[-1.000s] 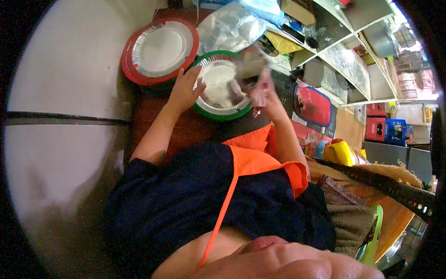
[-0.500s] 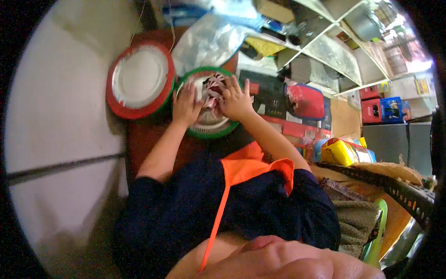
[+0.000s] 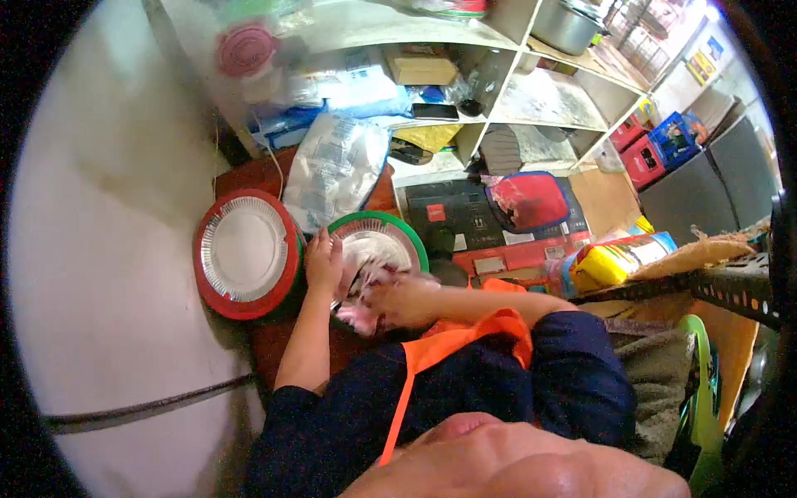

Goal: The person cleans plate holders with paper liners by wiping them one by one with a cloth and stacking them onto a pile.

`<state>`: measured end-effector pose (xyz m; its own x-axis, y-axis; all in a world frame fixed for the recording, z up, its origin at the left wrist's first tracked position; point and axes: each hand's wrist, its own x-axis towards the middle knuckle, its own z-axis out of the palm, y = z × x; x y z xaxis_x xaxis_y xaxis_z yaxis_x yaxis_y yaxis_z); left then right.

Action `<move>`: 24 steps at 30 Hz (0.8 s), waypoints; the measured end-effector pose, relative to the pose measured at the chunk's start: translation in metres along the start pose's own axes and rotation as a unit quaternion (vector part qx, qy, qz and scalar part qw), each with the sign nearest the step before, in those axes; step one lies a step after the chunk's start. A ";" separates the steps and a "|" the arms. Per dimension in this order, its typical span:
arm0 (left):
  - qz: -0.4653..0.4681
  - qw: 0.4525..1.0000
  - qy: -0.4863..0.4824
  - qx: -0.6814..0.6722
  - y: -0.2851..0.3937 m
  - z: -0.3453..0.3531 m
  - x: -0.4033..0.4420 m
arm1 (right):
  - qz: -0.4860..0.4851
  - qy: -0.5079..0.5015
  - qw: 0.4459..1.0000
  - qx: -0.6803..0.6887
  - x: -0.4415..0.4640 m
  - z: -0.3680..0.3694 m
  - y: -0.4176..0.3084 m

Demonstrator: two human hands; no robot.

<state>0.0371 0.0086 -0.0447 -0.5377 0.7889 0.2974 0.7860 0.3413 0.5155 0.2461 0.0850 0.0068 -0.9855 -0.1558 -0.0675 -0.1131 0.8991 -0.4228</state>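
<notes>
A silvery, fluted plate with a green rim [image 3: 419, 249] rests on the dark red surface. My left hand [image 3: 324, 267] lies over its left edge, fingers extended and slightly apart. At the plate's lower part, my right hand [image 3: 405, 302] is closed on a crumpled cloth [image 3: 363, 292] patterned in pink, white and dark. Motion blurs that hand and the cloth, and its fingertips are hidden. Left of the plate stands a stack with a red-rimmed plate [image 3: 292, 270] on top, its middle whitish and its inner edge fluted.
A clear plastic bag [image 3: 336, 170] lies behind the plates. White shelves [image 3: 519, 62] with a phone [image 3: 435, 111] stand beyond. To the right are a dark box [image 3: 457, 217], a red and blue pad [image 3: 531, 202] and a yellow packet [image 3: 618, 261]. A pale wall [image 3: 108, 249] is at the left.
The view has shifted, so the shelves show more fully. My right hand swung the cloth over the plate, pressed it there spread out, and is now at the plate's near edge.
</notes>
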 end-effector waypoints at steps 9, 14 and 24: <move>-0.148 0.967 -0.056 -0.200 -0.007 0.008 0.013 | 0.137 0.092 0.968 -0.187 0.094 0.006 0.045; -0.169 0.955 -0.057 -0.238 -0.036 0.036 0.017 | -0.041 0.016 0.986 -0.161 0.062 0.008 -0.006; -0.104 0.991 -0.073 0.047 0.029 -0.041 0.012 | 0.160 0.035 0.900 0.405 -0.059 -0.020 -0.005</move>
<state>0.0409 0.0066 0.0069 -0.6467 0.7594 0.0705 0.6912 0.5445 0.4752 0.3020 0.0973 0.0308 -0.9601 0.1090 -0.2574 0.2785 0.2968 -0.9134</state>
